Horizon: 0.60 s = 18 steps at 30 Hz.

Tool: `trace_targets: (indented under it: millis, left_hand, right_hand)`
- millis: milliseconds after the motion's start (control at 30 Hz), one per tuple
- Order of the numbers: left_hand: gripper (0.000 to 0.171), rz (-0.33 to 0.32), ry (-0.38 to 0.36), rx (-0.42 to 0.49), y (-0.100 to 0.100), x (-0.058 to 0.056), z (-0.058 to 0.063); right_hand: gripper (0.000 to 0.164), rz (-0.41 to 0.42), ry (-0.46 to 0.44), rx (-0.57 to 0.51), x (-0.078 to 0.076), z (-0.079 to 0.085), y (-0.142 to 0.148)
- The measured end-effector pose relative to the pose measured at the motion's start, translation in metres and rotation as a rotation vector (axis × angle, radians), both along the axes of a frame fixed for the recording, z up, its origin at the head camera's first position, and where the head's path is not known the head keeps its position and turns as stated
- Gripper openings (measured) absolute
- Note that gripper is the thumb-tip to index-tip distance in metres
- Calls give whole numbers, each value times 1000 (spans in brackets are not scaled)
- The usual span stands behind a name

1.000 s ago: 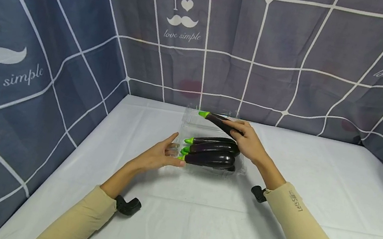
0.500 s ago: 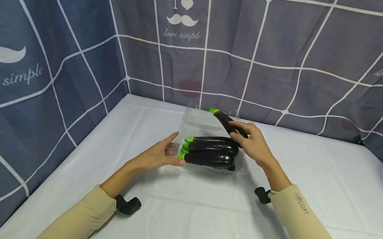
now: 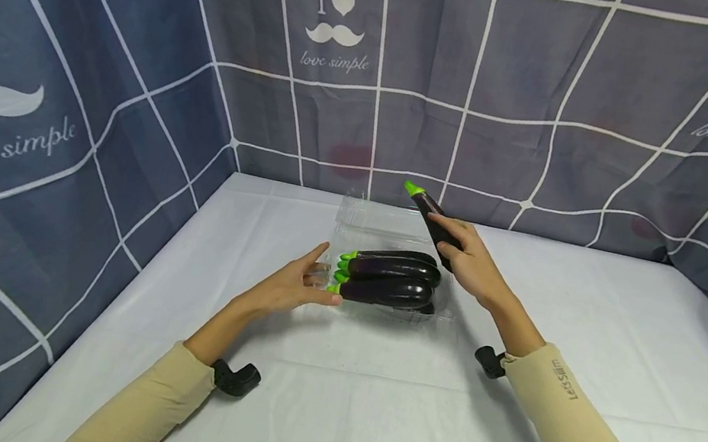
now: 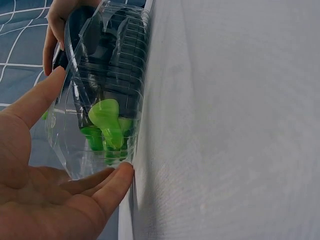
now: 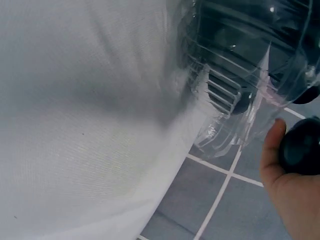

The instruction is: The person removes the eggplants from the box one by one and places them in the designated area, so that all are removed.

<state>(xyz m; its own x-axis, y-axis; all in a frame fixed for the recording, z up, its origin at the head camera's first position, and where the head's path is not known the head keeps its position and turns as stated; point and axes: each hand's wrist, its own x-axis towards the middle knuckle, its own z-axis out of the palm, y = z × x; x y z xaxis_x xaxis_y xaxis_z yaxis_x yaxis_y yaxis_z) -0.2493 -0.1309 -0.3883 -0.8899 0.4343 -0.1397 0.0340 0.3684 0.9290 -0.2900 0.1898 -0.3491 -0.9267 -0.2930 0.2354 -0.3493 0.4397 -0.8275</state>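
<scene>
A clear plastic clamshell box (image 3: pixel 379 236) holds several dark eggplants (image 3: pixel 388 290) lying side by side, their bright green stem ends to the left. My left hand (image 3: pixel 288 286) grips the left end of the box, thumb along the near side and fingers at the end wall. In the left wrist view its fingertips meet the box wall (image 4: pixel 62 145), with green stems showing through. Above the box's right end, my right hand (image 3: pixel 476 260) holds a single eggplant (image 3: pixel 425 208) by its thick end, green tip pointing up and to the left.
The open lid (image 3: pixel 369 216) of the box extends toward the back edge of the table. A white cloth (image 3: pixel 323 417) covers the table. Dark grid-patterned curtains (image 3: pixel 422 139) hang behind and at the left.
My right hand has moved slightly right with its eggplant, whose green tip has swung up and right, away from the box. The left hand stays in place.
</scene>
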Motion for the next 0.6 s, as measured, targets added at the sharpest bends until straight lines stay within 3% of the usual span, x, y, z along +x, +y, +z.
trace_targets:
  millis: [200,600]
  left_hand:
    - [110,0,3,-3,-1,-1,1]
    - [110,-4,6,2,-1,-2,-1]
  right_hand:
    - [44,-45,26,-9,3,2,2]
    - [54,-112,22,-28,10,4,15]
